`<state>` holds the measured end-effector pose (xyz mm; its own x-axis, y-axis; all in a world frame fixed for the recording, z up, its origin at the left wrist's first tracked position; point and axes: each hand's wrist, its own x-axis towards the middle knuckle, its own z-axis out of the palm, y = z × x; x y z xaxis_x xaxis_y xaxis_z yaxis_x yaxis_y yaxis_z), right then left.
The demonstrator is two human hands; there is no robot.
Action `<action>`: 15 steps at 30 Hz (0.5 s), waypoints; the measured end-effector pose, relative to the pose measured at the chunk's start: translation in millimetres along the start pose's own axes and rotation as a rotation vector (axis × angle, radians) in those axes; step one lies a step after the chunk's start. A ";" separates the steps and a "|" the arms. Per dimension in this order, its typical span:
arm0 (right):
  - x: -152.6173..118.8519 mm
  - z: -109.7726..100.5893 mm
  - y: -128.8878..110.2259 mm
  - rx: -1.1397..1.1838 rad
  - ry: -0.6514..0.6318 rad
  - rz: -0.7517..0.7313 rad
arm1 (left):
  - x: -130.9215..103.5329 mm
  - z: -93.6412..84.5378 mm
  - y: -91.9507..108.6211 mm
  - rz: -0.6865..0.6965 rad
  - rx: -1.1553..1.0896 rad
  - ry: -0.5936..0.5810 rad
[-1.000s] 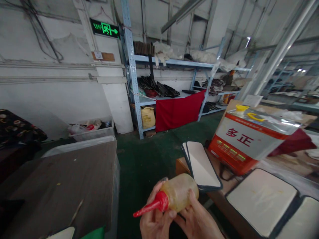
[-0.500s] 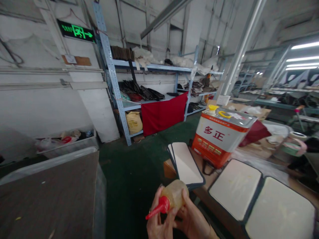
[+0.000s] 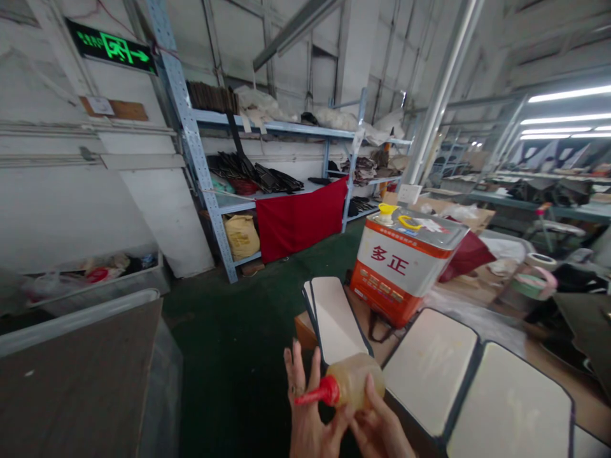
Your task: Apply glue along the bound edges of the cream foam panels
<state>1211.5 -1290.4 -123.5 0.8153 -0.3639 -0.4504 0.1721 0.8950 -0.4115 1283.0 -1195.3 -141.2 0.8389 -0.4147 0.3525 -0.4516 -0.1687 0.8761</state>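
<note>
A yellowish, see-through squeeze bottle with a red pointed nozzle lies tilted on its side, the tip toward the left. My right hand grips it around the base end, thumb on its side. Behind the nozzle, my left hand is open with its fingers stretched up and apart. Its thumb is close under the bottle; whether it touches I cannot tell. Just beyond my hands are pale panels with dark edging, stacked at the table corner. More pale panels with dark borders lie to the right.
A large orange and white metal can with a yellow spout stands on the table. Behind it are red cloth, plastic sheeting and a clear jug. A brown-topped bin or table is at left. Blue shelving stands across the green floor.
My left hand's fingers have come off the bottle and straightened, while my right hand keeps hold of it. The view has turned slightly right, so the surroundings sit further left.
</note>
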 end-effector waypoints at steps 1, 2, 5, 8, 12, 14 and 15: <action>0.4 -2.4 -4.8 0.012 0.016 -0.028 | 4.2 0.2 -0.5 -0.002 -0.001 -0.041; 1.5 -5.5 -9.8 0.018 0.028 -0.042 | 8.2 1.0 -0.7 -0.029 -0.026 -0.091; 8.1 -16.3 -24.0 0.041 0.037 -0.103 | 18.1 8.7 2.7 -0.169 -0.158 -0.253; 14.3 -20.7 -36.5 0.017 0.036 -0.207 | 22.4 27.6 10.6 -0.303 -0.285 -0.222; 18.6 -15.6 -49.3 -0.053 0.059 -0.282 | 15.5 60.6 12.8 -0.524 -0.660 -0.095; 21.7 -12.7 -54.0 -0.071 0.073 -0.315 | 9.5 72.6 8.8 -0.625 -0.775 -0.086; 23.7 -11.7 -56.0 -0.077 0.077 -0.332 | 6.9 76.8 6.7 -0.664 -0.809 -0.083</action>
<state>1214.7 -1352.1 -120.4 0.6770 -0.6532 -0.3391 0.3768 0.7034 -0.6027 1262.4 -1268.0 -158.2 0.8063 -0.5229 -0.2764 0.4552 0.2503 0.8545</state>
